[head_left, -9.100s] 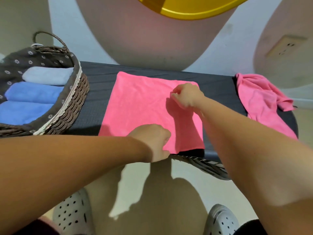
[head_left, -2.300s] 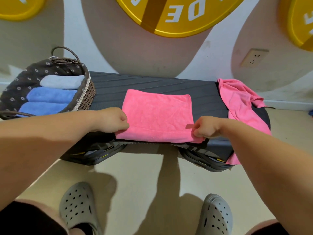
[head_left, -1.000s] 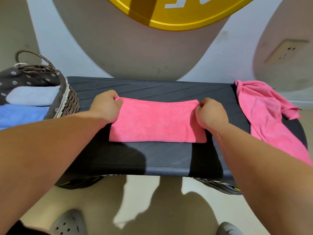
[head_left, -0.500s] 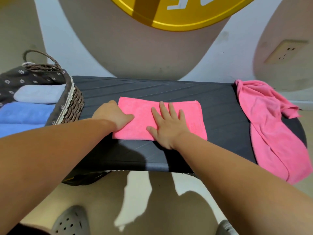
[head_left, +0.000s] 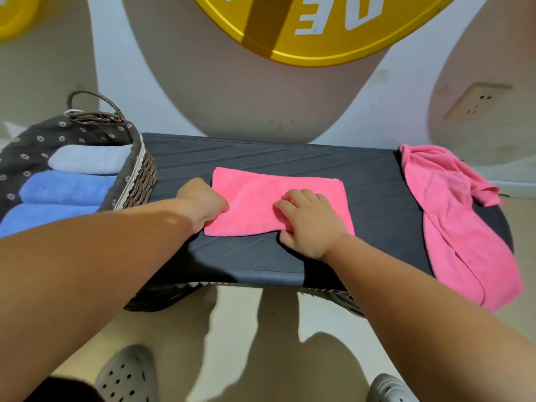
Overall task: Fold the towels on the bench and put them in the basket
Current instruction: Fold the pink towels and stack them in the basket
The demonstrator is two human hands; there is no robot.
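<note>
A pink towel (head_left: 255, 198), folded into a flat rectangle, lies in the middle of the dark bench (head_left: 261, 256). My left hand (head_left: 203, 203) grips its left edge with curled fingers. My right hand (head_left: 310, 221) sits on the towel's near right part, fingers curled on top and thumb tucked under the near edge, pinching it. A second pink towel (head_left: 452, 213) lies crumpled and unfolded over the bench's right end. The wicker basket (head_left: 139, 181) stands at the bench's left end, holding folded blue towels (head_left: 66, 187) and a grey one (head_left: 87, 159).
A wall with a yellow round sign (head_left: 304, 30) and a socket (head_left: 478, 100) rises right behind the bench. Pale floor and my grey clogs (head_left: 127, 375) are below the bench's near edge.
My right hand, flat on the towel half a second ago, has slid right and curled onto the near edge. My left hand stays at the left edge. The towel was folded narrower earlier.
</note>
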